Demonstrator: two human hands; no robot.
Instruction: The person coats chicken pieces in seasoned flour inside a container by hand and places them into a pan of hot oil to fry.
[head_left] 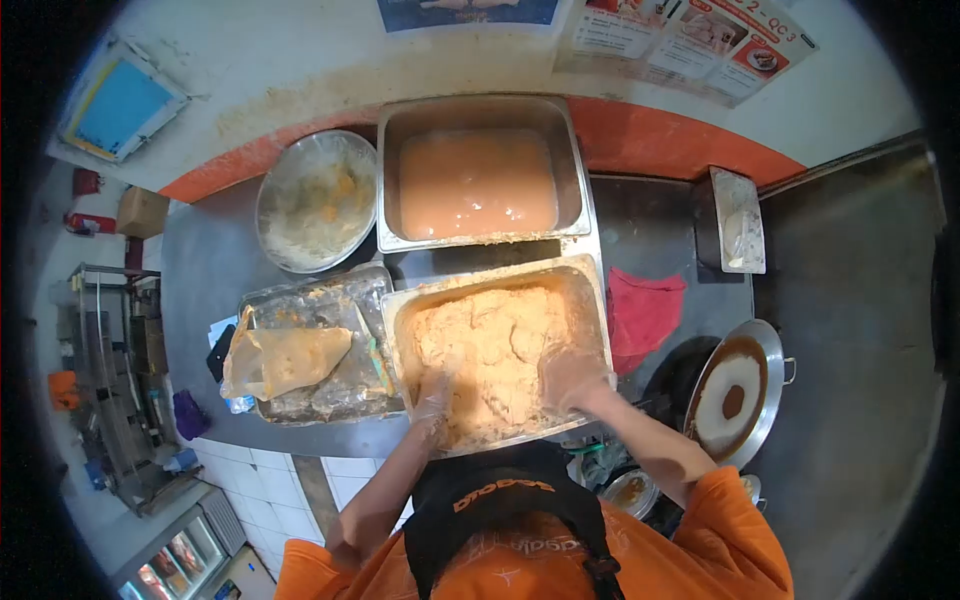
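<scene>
A metal pan (597,300) holds a lumpy, pale orange flour-like mix and stands at the table's near edge. At the pan's left side is my left hand (434,402), coated in pale powder, with its fingers down at the mix and not clearly seen. My right hand (572,378) is over the right part of the mix, smeared by motion, so its fingers cannot be made out. Directly behind stands a second metal pan (387,200) with orange liquid.
A round steel bowl (317,200) is at the back left, above a floury tray (300,400) with a plastic bag (290,360). To the right lie a red cloth (645,310), a narrow metal container (740,225) and a wide pan (775,400) of white and brown contents.
</scene>
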